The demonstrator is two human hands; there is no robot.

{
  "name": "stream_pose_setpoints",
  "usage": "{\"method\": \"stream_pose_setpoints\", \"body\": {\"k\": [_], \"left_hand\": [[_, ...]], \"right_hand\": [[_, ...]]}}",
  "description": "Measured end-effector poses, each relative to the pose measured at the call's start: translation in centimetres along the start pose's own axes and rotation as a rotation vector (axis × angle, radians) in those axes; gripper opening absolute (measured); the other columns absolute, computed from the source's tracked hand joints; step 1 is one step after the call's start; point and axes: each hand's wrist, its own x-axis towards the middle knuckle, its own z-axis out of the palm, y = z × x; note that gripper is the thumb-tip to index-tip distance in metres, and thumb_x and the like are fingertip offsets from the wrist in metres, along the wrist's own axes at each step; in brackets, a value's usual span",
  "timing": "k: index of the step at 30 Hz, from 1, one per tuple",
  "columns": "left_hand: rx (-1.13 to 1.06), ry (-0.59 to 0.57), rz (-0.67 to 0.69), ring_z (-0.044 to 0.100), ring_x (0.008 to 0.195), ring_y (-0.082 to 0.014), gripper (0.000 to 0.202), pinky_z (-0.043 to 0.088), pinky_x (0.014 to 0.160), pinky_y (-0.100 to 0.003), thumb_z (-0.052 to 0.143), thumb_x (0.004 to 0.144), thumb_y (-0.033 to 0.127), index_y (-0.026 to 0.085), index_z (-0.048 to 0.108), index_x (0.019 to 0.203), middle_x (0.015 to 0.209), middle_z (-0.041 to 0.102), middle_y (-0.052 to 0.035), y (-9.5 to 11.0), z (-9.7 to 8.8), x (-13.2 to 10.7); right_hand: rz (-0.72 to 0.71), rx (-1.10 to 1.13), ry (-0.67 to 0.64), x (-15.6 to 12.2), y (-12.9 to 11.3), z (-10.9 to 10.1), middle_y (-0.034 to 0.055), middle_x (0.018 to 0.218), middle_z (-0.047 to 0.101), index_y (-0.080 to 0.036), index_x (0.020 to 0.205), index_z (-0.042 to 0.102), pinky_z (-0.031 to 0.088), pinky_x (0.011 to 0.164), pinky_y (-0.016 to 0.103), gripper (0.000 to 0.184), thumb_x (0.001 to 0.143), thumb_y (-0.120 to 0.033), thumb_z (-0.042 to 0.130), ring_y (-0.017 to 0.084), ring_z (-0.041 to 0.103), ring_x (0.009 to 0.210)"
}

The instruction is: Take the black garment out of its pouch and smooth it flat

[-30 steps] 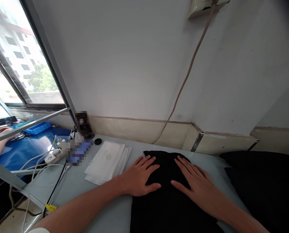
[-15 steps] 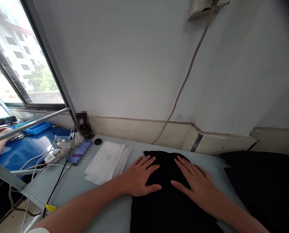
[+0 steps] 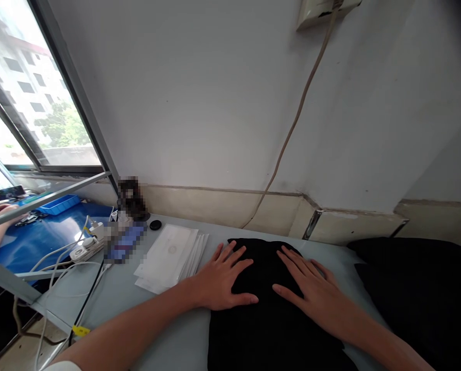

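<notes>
Two bare hands are pressing flat on a black cloth (image 3: 269,314) lying on a pale grey table (image 3: 176,340); the left hand (image 3: 225,278) is resting at the cloth's left edge with fingers spread wide and thumb stretched across the fabric; the right hand (image 3: 311,288) is lying palm down just beside it, fingers fanned and holding nothing. The cloth's long axis is running from the near edge of the table toward the wall, its rounded far end pointing at the skirting. A stack of white papers (image 3: 172,255) is sitting just left of the left hand, bearing a faint round mark whose writing is too small to read; a white power strip (image 3: 84,249) and a blue tray (image 3: 58,204) are lying farther left. Against the earlier frame, both hands are keeping the same pose; only the view is shifting slightly. A second dark cloth (image 3: 420,293) is lying to the right.
</notes>
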Motion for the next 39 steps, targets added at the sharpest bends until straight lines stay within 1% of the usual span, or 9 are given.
{"method": "stream_pose_setpoints", "body": {"k": [4, 7, 10, 13, 17, 21, 26, 32, 39], "left_hand": [[0.068, 0.133, 0.052, 0.007, 0.161, -0.0348, 0.078, 0.008, 0.13, -0.061, 0.05, 0.099, 0.069, 0.023, 0.036, 0.159, 0.172, 0.023, -0.0117, -0.1, 0.3, 0.2], [0.128, 0.27, 0.105, 0.034, 0.153, -0.0316, 0.053, 0.031, 0.124, -0.052, 0.06, 0.102, 0.049, 0.021, 0.051, 0.146, 0.159, 0.047, -0.0116, -0.1, 0.4, 0.5], [0.167, 0.313, 0.158, 0.058, 0.126, -0.026, 0.023, 0.047, 0.105, -0.041, 0.059, 0.104, 0.03, 0.022, 0.063, 0.125, 0.132, 0.067, -0.0069, 0.0, 0.3, 0.6], [0.168, 0.245, 0.216, 0.064, 0.102, -0.0206, 0.014, 0.05, 0.093, -0.035, 0.053, 0.106, 0.021, 0.02, 0.066, 0.111, 0.11, 0.071, -0.0044, 0.2, 0.0, 0.6], [0.137, 0.177, 0.186, 0.063, 0.1, -0.0209, 0.015, 0.052, 0.093, -0.034, 0.058, 0.104, 0.028, 0.018, 0.063, 0.114, 0.113, 0.067, -0.007, 0.5, -0.2, 0.4], [0.159, 0.162, 0.071, 0.06, 0.113, -0.0283, 0.035, 0.051, 0.1, -0.043, 0.061, 0.101, 0.046, 0.019, 0.061, 0.123, 0.126, 0.063, -0.0109, 0.7, -0.3, 0.3], [0.114, 0.13, 0.015, 0.046, 0.141, -0.0334, 0.06, 0.039, 0.118, -0.052, 0.053, 0.102, 0.059, 0.018, 0.05, 0.145, 0.154, 0.05, -0.0144, 0.7, -0.5, -0.2], [0.026, -0.016, -0.017, 0.016, 0.159, -0.0387, 0.095, 0.023, 0.127, -0.059, 0.044, 0.095, 0.08, 0.016, 0.028, 0.163, 0.173, 0.019, -0.0158, 0.6, -0.4, -0.8], [-0.006, -0.096, 0.008, 0.0, 0.161, -0.0379, 0.105, 0.012, 0.13, -0.058, 0.043, 0.091, 0.085, 0.022, 0.011, 0.168, 0.175, -0.001, -0.0104, 0.1, -0.5, -1.0]], "right_hand": [[0.004, -0.017, 0.087, 0.2, 0.6, 0.6, 0.0131, 0.171, 0.031, -0.017, 0.164, 0.034, 0.032, 0.123, 0.061, 0.091, 0.096, -0.079, 0.033, 0.036, 0.034, 0.155], [-0.022, -0.034, 0.216, 0.4, 1.0, 1.0, 0.0157, 0.165, 0.042, -0.019, 0.157, 0.044, 0.041, 0.114, 0.062, 0.085, 0.096, -0.077, 0.038, 0.041, 0.04, 0.149], [-0.053, -0.011, 0.301, 0.5, 0.9, 0.2, 0.0169, 0.142, 0.062, -0.022, 0.135, 0.061, 0.051, 0.097, 0.056, 0.066, 0.097, -0.073, 0.043, 0.04, 0.059, 0.127], [-0.11, 0.074, 0.246, 0.5, 0.4, -1.2, 0.0099, 0.106, 0.071, -0.025, 0.108, 0.065, 0.053, 0.082, 0.045, 0.044, 0.104, -0.061, 0.041, 0.03, 0.069, 0.094], [-0.148, 0.162, 0.106, 0.2, -0.2, -2.3, 0.0056, 0.095, 0.071, -0.025, 0.101, 0.064, 0.056, 0.079, 0.041, 0.038, 0.106, -0.055, 0.042, 0.025, 0.069, 0.086], [-0.139, 0.074, 0.128, -0.2, -0.2, -1.6, 0.0134, 0.139, 0.066, -0.024, 0.133, 0.063, 0.054, 0.1, 0.054, 0.063, 0.093, -0.073, 0.053, 0.037, 0.06, 0.129], [-0.142, -0.005, 0.043, -0.7, 0.5, 0.1, 0.0156, 0.17, 0.031, -0.017, 0.165, 0.03, 0.036, 0.122, 0.062, 0.095, 0.094, -0.076, 0.047, 0.039, 0.028, 0.156], [-0.11, 0.007, -0.014, -0.7, 0.8, 0.4, 0.0089, 0.173, 0.016, -0.022, 0.169, 0.015, 0.026, 0.126, 0.061, 0.097, 0.094, -0.077, 0.045, 0.036, 0.015, 0.159], [-0.062, 0.042, -0.105, -0.7, 0.2, -0.7, 0.0071, 0.174, 0.008, -0.02, 0.169, 0.012, 0.016, 0.128, 0.059, 0.101, 0.093, -0.08, 0.042, 0.035, 0.006, 0.159]]}}
